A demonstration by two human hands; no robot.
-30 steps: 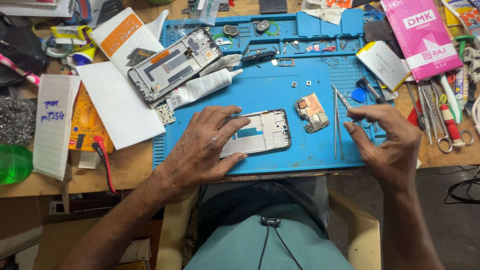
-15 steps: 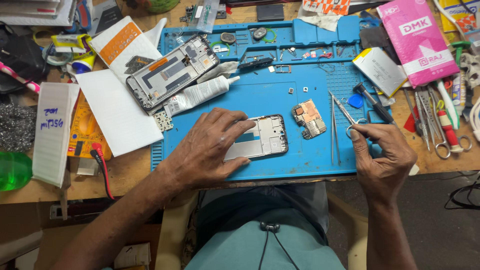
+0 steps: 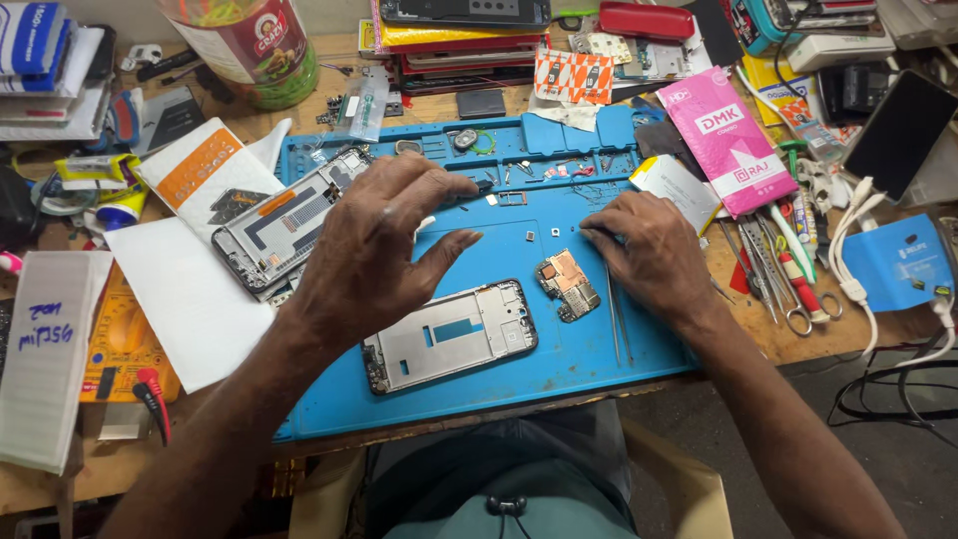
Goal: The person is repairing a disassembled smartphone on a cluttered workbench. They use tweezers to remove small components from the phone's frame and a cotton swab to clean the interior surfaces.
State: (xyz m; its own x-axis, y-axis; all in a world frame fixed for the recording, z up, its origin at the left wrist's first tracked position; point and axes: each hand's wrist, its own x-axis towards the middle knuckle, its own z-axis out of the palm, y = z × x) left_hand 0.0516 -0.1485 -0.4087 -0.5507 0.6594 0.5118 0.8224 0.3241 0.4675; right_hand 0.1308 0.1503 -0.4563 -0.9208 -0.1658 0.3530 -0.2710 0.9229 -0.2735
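Observation:
A blue work mat [image 3: 569, 374] covers the desk in front of me. On it lie a bare silver phone frame [image 3: 449, 339] and, to its right, a small circuit board [image 3: 569, 284]. My left hand [image 3: 379, 250] hovers above the frame with fingers spread, its fingertips by a dark tool [image 3: 482, 186] near the mat's tray section. My right hand [image 3: 649, 250] rests knuckles up, fingertips down on the mat just above the board; its underside is hidden. Thin tweezers [image 3: 616, 319] lie on the mat below that hand. An opened phone [image 3: 279, 225] lies at the mat's left edge.
A pink packet [image 3: 723, 140] and a row of scissors and hand tools [image 3: 783, 269] sit to the right, beside a blue device [image 3: 898, 265] with cables. White paper [image 3: 180, 289], a yellow meter [image 3: 120, 344] and a white box [image 3: 45, 349] lie left. A jar [image 3: 254, 45] stands behind.
My left hand lifted off the phone frame and moved up toward the mat's tray section. My right hand moved left and up, from beside the tweezers to above the circuit board.

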